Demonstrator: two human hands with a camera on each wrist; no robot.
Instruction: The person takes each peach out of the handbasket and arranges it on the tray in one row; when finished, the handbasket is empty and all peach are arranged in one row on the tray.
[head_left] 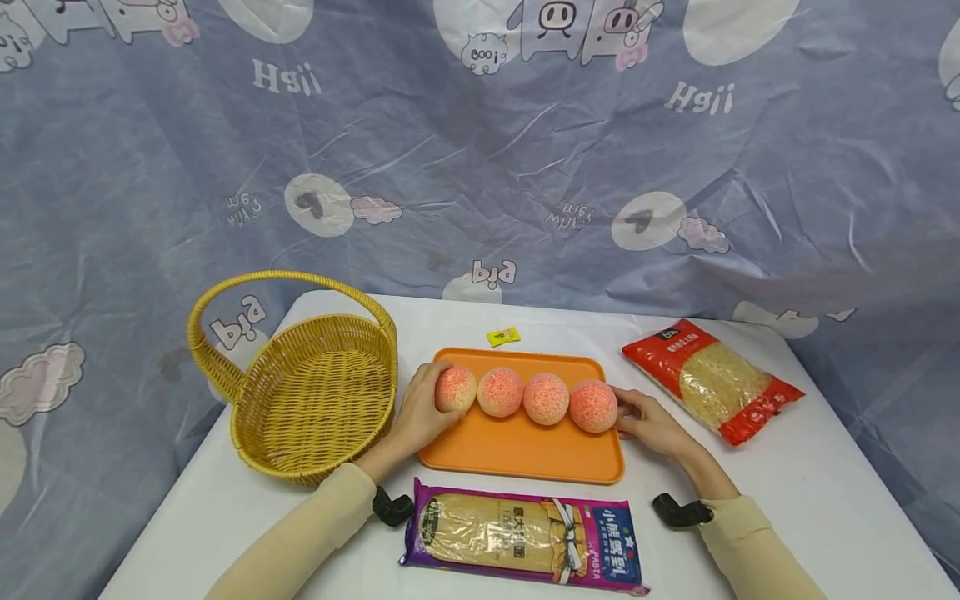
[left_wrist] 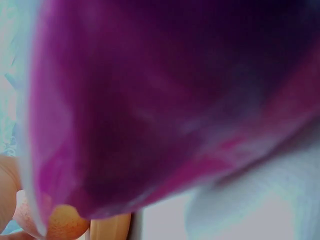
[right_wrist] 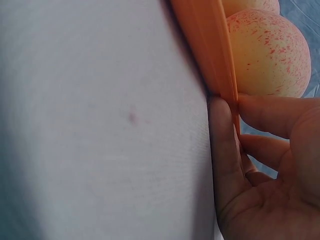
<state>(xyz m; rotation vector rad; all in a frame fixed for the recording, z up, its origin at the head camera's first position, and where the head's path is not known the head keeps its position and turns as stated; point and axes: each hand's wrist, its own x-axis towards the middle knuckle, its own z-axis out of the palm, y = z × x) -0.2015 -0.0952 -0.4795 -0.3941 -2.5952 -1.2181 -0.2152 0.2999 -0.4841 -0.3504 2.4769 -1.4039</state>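
Four round peaches, pink-speckled over yellow, line up along the back half of an orange tray [head_left: 517, 458]. My left hand [head_left: 420, 412] is at the tray's left end, fingers behind and thumb in front of the leftmost peach [head_left: 456, 389]. A peach [left_wrist: 67, 223] shows low in the left wrist view beside part of that hand. At the opposite end, my right hand [head_left: 654, 425] pinches the tray's rim [right_wrist: 227, 65], beside the rightmost peach [head_left: 594, 407]. In the right wrist view its digits lie on both sides of that rim, close to a peach [right_wrist: 272, 55].
A yellow wicker basket [head_left: 315, 417] with a tall handle stands left of the tray. A purple pasta packet [head_left: 517, 537] lies in front and fills much of the left wrist view. A red pasta bag [head_left: 712, 379] is at back right; a small yellow packet [head_left: 503, 337] lies behind the tray.
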